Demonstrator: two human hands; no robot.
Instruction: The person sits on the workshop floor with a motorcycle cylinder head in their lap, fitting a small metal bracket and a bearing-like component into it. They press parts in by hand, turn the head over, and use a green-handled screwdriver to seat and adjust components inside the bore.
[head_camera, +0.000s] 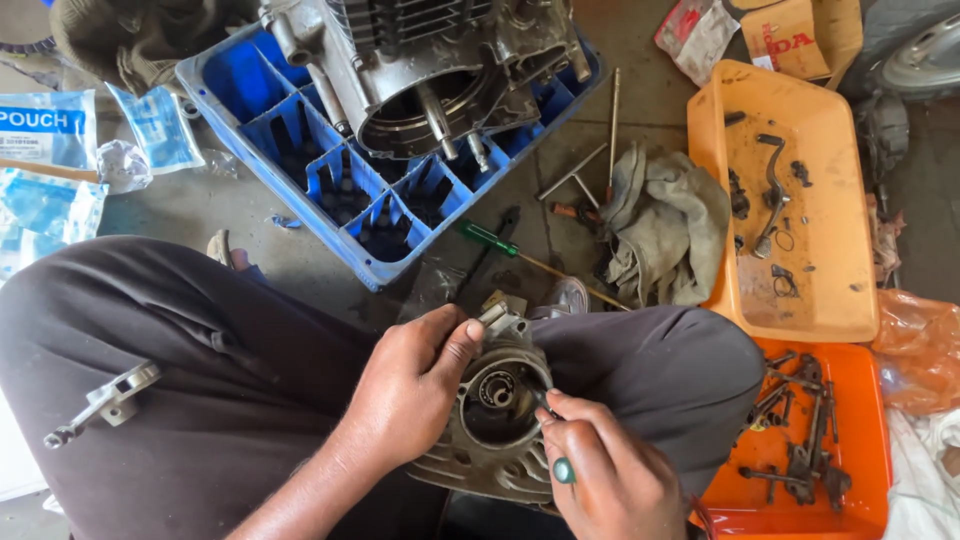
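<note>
1. While it rests on the person's lap in the lower centre of the frame, the finned metal engine cover (490, 440) looks heavy, stiff and probably oily (so slippery).
2. The left hand (415, 390) grasps its upper rim, thumb on the edge.
3. The right hand (610, 480) is clenched around a small tool (545, 402) touching the round bore.
4. I judge the fins and rim give the safest hold.

right hand (610, 480) cut off below, its tool tip perhaps hidden
</note>
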